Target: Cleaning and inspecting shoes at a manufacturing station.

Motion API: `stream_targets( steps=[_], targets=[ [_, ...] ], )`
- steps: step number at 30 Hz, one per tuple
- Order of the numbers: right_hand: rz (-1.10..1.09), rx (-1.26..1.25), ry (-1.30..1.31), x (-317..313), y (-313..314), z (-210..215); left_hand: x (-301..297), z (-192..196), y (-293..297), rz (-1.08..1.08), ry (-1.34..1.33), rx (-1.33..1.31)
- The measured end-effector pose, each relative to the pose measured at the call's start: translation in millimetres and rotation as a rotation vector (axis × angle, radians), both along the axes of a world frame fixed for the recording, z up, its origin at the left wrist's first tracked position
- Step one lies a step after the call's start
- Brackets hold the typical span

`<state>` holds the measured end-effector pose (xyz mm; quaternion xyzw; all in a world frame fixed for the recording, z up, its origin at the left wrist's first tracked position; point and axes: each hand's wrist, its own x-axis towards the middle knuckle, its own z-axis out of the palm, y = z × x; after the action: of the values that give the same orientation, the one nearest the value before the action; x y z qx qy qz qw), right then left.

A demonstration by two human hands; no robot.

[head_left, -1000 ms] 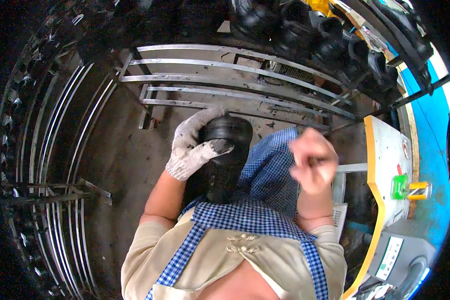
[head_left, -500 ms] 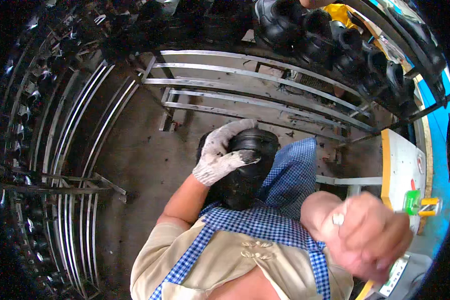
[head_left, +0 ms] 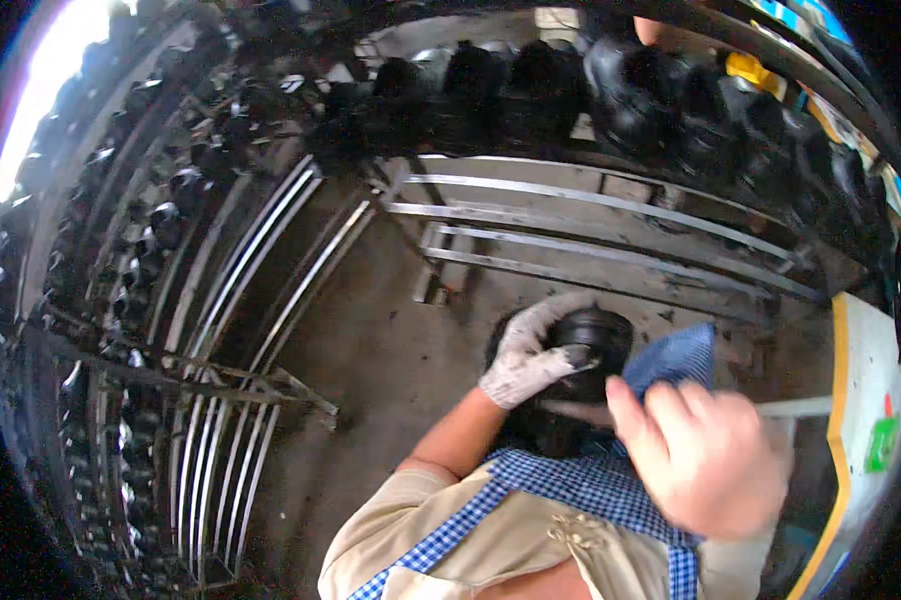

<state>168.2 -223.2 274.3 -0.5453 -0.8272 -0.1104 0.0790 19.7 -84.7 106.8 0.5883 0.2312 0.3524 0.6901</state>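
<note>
My left hand [head_left: 535, 350], in a pale, stained knitted glove, is wrapped round the rounded upper end of a black shoe [head_left: 595, 330] in front of my lap. Its thumb presses across the near side of the shoe, whose lower part sinks into dark shadow. Close to the shoe's right side is my bare right hand [head_left: 705, 450], smeared by motion, with its fingers curled. A thin, blurred, pale brown streak reaches from it toward the shoe; what it holds I cannot make out.
Metal rail racks stand ahead [head_left: 590, 200] and to the left [head_left: 240, 290]. Rows of black shoes [head_left: 625, 90] line the far rack and the left side. At right is a white panel [head_left: 860, 390] with an orange edge and a green item [head_left: 880, 445] on it.
My right hand has swung left from beside the white panel to the shoe. My left hand keeps its hold. The whole view has shifted, so the scene appears further right and lower.
</note>
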Motion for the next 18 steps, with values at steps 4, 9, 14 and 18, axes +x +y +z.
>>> stream_targets(
  steps=[4,9,14,18],
  targets=[
    [0.061,0.21,-0.282,-7,-20,54,5,5,-3,-0.022,0.051,0.017],
    [-0.037,0.17,-0.19,-23,-19,102,3,4,-6,0.068,0.126,0.141],
    [-0.016,0.108,-0.292,-26,-5,105,6,3,-1,0.051,0.09,0.226],
    [0.001,0.186,-0.17,-28,20,82,10,25,0,0.072,0.275,0.273]
  ],
)
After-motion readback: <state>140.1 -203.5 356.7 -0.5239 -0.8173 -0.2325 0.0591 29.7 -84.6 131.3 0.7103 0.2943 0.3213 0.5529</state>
